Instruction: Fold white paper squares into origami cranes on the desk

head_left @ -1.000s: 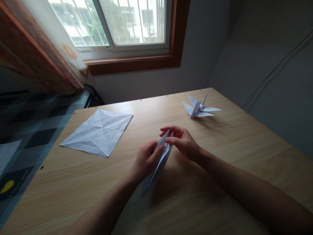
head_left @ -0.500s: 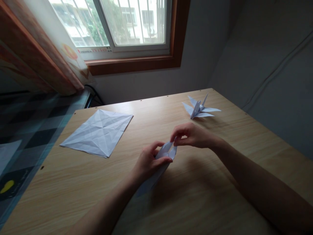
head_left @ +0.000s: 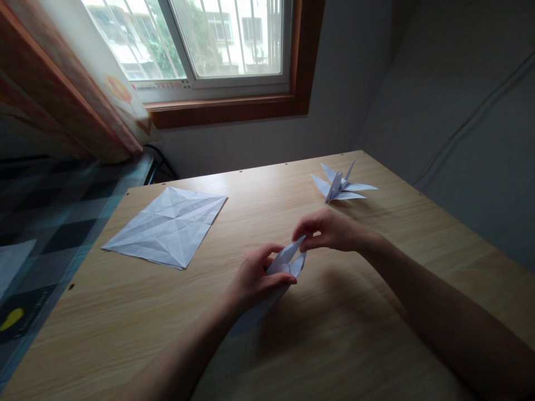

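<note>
In the head view, the folded paper (head_left: 267,299) sits above the worktop (head_left: 259,189), long axis running seven to one o'clock. The left hand (head_left: 256,274), fingers clamped around its middle, is nearer its bulk; the right hand (head_left: 325,229) pinches the one-o'clock tip, fingers almost closed, paper toward seven.
</note>
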Tool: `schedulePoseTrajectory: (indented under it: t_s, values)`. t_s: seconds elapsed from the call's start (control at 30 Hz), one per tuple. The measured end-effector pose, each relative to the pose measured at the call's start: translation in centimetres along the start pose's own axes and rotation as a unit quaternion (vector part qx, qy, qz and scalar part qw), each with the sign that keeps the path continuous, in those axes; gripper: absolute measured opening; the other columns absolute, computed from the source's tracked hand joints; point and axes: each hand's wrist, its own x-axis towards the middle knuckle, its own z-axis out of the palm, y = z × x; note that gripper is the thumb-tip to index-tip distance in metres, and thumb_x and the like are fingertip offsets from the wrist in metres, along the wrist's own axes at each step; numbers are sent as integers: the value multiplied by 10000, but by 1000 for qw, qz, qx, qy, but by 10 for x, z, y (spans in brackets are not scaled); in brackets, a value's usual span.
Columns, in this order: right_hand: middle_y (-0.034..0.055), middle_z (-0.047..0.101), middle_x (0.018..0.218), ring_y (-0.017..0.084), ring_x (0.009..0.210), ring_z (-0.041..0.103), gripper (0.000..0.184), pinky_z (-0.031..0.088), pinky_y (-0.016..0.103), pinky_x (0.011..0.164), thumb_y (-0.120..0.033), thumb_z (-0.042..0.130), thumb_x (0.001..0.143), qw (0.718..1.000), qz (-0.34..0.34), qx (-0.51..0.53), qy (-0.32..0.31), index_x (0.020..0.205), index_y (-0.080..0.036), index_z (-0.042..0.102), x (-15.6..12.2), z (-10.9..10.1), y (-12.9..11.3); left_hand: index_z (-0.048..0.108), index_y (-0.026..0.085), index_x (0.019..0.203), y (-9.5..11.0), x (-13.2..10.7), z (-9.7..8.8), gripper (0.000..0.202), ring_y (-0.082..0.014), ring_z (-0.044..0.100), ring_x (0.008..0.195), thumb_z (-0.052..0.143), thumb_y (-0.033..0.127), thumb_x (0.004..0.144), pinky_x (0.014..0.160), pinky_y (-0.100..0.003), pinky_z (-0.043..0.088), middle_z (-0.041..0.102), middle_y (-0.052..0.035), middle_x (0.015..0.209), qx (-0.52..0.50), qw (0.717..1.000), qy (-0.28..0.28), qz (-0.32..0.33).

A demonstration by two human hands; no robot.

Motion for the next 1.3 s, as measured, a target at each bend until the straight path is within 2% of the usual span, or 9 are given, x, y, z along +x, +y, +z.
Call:
schedulePoseTrajectory:
  t_s: [0.33, 0.5, 0.67, 0.77, 0.87, 1.0, 1.1, 1.2, 1.3]
  values:
    - [-16, 690, 661, 121, 593, 617, 96, 486, 216, 543, -248, 769, 726, 999, 19, 35, 26, 799, -191, 744, -1, 3, 0, 630, 163, 1035, -1, 0, 0, 482, -94, 456, 508, 789, 404, 649, 471, -182, 302, 633, 23, 627, 10, 1000, -5, 3]
    - [-18, 670, 590, 111, 524, 600, 87, 451, 198, 480, -252, 759, 724, 998, 41, 51, -7, 747, -172, 734, -1, 1, -2, 633, 153, 1042, -3, 0, 0, 548, -99, 443, 496, 808, 443, 612, 458, -184, 273, 615, 24, 590, 38, 999, 2, 12]
    - [7, 676, 592, 105, 522, 609, 162, 442, 182, 476, -290, 739, 753, 994, 78, 51, -51, 762, -132, 708, -1, -1, -5, 639, 158, 1044, -6, 0, 0, 520, -118, 490, 517, 787, 451, 641, 472, -196, 313, 658, 2, 634, 59, 998, -5, 14]
    - [12, 669, 599, 99, 532, 592, 175, 408, 171, 464, -290, 728, 755, 994, 88, 36, -46, 764, -119, 693, -2, 1, -6, 659, 162, 982, -4, -1, 0, 409, -129, 510, 525, 726, 454, 704, 488, -208, 330, 649, 3, 618, 94, 995, 9, 14]
    - [8, 660, 612, 92, 540, 560, 106, 381, 167, 461, -224, 704, 725, 997, 79, 18, -6, 722, -121, 675, -1, 6, -8, 668, 161, 914, -2, -1, 0, 328, -126, 496, 518, 641, 459, 779, 503, -219, 331, 612, 13, 587, 137, 990, 24, 28]
    - [10, 665, 633, 95, 550, 543, 26, 376, 177, 470, -141, 657, 662, 996, 82, 13, 28, 645, -132, 641, 1, 13, -10, 643, 162, 777, 1, 0, 0, 320, -115, 452, 521, 549, 460, 850, 524, -231, 305, 544, 27, 561, 190, 979, 28, 64]
    - [-4, 641, 607, 91, 533, 518, 34, 355, 179, 457, -113, 631, 629, 994, 96, 18, 42, 613, -140, 618, 2, 16, -9, 577, 165, 687, 3, 0, 0, 351, -105, 422, 518, 489, 435, 893, 524, -230, 283, 486, 39, 549, 188, 979, 28, 78]
    - [-30, 599, 579, 82, 517, 504, 73, 346, 174, 447, -82, 603, 609, 992, 100, 59, 48, 617, -151, 581, 3, 19, -7, 487, 173, 608, 4, 0, 0, 381, -96, 378, 502, 453, 407, 908, 520, -233, 262, 411, 52, 525, 178, 980, 26, 88]
    - [-48, 588, 584, 83, 508, 535, 117, 388, 178, 454, -73, 586, 619, 982, 105, 150, 35, 670, -167, 539, 4, 21, -5, 418, 181, 573, 6, 0, 0, 369, -100, 374, 517, 416, 360, 895, 536, -238, 269, 388, 47, 528, 168, 981, 24, 90]
